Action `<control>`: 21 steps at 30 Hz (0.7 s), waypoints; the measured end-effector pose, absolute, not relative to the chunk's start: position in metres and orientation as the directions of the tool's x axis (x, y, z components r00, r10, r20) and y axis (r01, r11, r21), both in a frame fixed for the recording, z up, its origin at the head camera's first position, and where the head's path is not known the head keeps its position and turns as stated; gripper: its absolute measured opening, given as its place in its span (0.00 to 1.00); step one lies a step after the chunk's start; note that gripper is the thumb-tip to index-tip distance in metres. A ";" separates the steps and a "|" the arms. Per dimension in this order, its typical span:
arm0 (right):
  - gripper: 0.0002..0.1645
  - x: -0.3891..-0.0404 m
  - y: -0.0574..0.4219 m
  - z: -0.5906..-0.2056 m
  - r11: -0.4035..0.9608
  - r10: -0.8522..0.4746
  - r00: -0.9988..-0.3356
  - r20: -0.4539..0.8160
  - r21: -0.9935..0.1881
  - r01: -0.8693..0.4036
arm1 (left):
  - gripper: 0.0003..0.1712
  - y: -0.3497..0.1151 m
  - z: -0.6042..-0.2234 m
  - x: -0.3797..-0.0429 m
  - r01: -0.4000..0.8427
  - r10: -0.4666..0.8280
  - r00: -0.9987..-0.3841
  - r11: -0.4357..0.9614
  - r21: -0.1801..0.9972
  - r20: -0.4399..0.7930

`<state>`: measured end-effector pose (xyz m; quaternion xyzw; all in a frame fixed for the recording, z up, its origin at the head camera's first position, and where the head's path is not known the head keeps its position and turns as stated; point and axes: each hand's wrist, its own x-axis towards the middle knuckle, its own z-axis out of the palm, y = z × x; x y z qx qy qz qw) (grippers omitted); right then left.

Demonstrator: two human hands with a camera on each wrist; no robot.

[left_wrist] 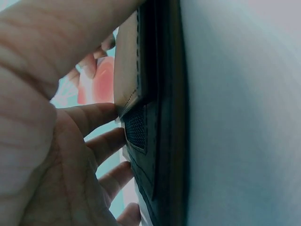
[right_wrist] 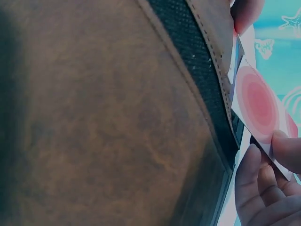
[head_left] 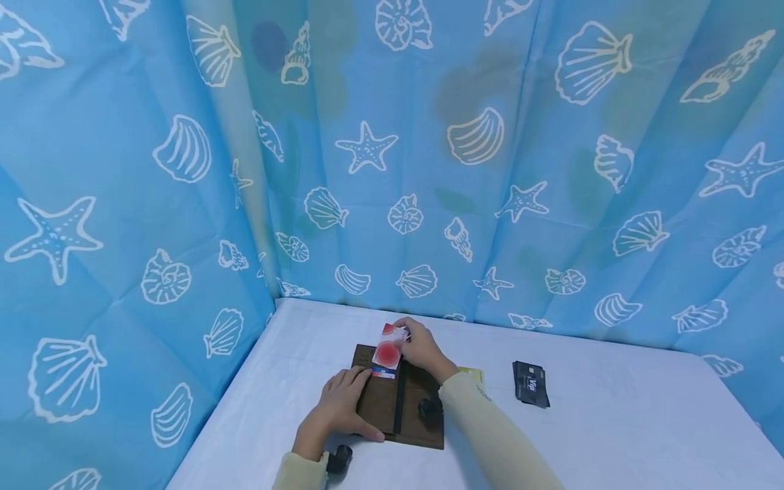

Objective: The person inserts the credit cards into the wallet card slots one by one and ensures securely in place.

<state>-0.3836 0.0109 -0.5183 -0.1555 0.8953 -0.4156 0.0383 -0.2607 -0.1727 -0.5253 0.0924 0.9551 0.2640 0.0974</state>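
Note:
A brown wallet [head_left: 421, 408] lies unfolded on the white table, with a dark strip down its middle. My left hand [head_left: 343, 400] rests on its left side, fingers spread near the upper left and thumb by the bottom edge. The left wrist view shows the fingertips [left_wrist: 109, 181] touching the wallet. My right hand [head_left: 422, 348] pinches a white card with red circles [head_left: 387, 355] between thumb and fingers at the wallet's top. The card is tilted, its lower end at the left panel's upper edge. Just below it a blue, white and red card [head_left: 384, 373] shows in the wallet.
A stack of black cards [head_left: 531, 384] lies on the table to the right. A yellow card [head_left: 473, 376] is partly hidden behind the right sleeve. Blue curtains with shell prints [head_left: 416, 211] stand behind and to the left of the table [head_left: 612, 422].

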 end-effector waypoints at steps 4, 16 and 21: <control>0.20 -0.384 0.011 -0.519 0.633 -0.329 -0.943 0.055 -0.728 -0.263 | 0.66 -0.174 -0.524 -0.260 0.126 0.225 -0.965 0.842 0.525 -0.130; 0.21 -0.383 0.007 -0.516 0.670 -0.364 -0.931 0.009 -0.692 -0.269 | 0.66 -0.174 -0.526 -0.261 0.108 0.214 -0.966 0.844 0.525 -0.147; 0.21 -0.385 0.008 -0.516 0.688 -0.376 -0.926 -0.014 -0.673 -0.270 | 0.66 -0.172 -0.531 -0.263 0.106 0.208 -0.968 0.845 0.524 -0.140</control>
